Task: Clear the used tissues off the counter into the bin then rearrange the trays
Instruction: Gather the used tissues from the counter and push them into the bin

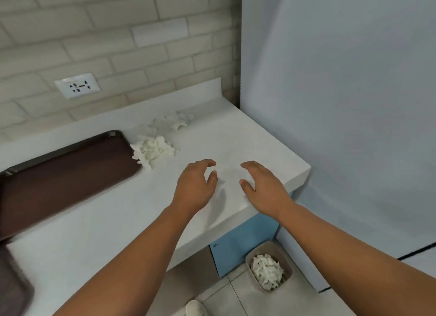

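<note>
A crumpled white tissue pile lies on the white counter, touching the right end of a dark brown tray. Another crumpled tissue sits further back near the wall. My left hand and my right hand hover over the counter's right part, fingers loosely curved, holding nothing. A second brown tray shows at the lower left edge. On the floor below the counter's corner stands a beige bin with white tissues inside.
A tiled wall with a white socket runs behind the counter. A pale blue-grey panel stands on the right. A blue cabinet front is under the counter. A light shoe is on the floor tiles.
</note>
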Available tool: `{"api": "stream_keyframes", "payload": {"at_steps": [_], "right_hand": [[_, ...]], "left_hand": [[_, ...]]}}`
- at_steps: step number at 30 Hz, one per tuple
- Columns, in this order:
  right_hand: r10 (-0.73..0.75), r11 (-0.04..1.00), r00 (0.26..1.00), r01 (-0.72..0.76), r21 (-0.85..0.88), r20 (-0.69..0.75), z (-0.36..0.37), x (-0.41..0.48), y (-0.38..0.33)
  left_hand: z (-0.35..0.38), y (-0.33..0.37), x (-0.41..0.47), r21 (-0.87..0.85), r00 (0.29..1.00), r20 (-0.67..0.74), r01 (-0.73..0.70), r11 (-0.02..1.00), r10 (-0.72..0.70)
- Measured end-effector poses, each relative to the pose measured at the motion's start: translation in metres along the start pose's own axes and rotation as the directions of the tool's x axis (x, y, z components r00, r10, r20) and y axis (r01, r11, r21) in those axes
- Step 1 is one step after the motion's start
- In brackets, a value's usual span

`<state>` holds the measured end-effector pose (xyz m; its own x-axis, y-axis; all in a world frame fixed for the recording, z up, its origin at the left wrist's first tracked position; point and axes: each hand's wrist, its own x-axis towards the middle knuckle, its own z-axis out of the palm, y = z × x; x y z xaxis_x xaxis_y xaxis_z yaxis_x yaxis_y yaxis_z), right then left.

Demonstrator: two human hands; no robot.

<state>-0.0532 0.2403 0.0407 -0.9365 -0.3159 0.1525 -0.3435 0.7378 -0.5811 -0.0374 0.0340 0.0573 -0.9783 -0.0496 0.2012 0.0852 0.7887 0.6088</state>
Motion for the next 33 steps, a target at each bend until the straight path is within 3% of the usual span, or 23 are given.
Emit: {"api": "stream_keyframes", "payload": {"at_steps": [6,13,24,27,33], "right_hand": [[-0.065,0.998,0.992,0.064,0.011,0.106,0.047,0.074,-0.047],[-0.066,0.997,0.989,0.071,-0.036,0.135,0.11,0.163,-0.086],[0.175,0.974,0.978,-0.155,-0.167,0.115,0.193,0.265,-0.113],[0.144,0.982,0.988,-0.137,-0.133,0.048,0.207,0.272,-0.11],[0.023,0.998,0.96,-0.007,0.06,-0.279,0.196,0.278,-0.109]], "left_hand": [[-0.049,-0.079,0.029,0.07,0.994,-0.063,0.094,0.993,-0.089],[-0.088,-0.156,0.069,0.102,0.984,-0.098,0.159,0.982,-0.149],[-0.114,-0.241,0.106,0.133,0.988,-0.089,0.137,0.982,-0.126],[-0.116,-0.253,0.114,0.137,0.989,-0.101,0.119,0.983,-0.106],[-0.11,-0.259,0.13,0.149,0.98,-0.191,0.087,0.985,-0.057]]}}
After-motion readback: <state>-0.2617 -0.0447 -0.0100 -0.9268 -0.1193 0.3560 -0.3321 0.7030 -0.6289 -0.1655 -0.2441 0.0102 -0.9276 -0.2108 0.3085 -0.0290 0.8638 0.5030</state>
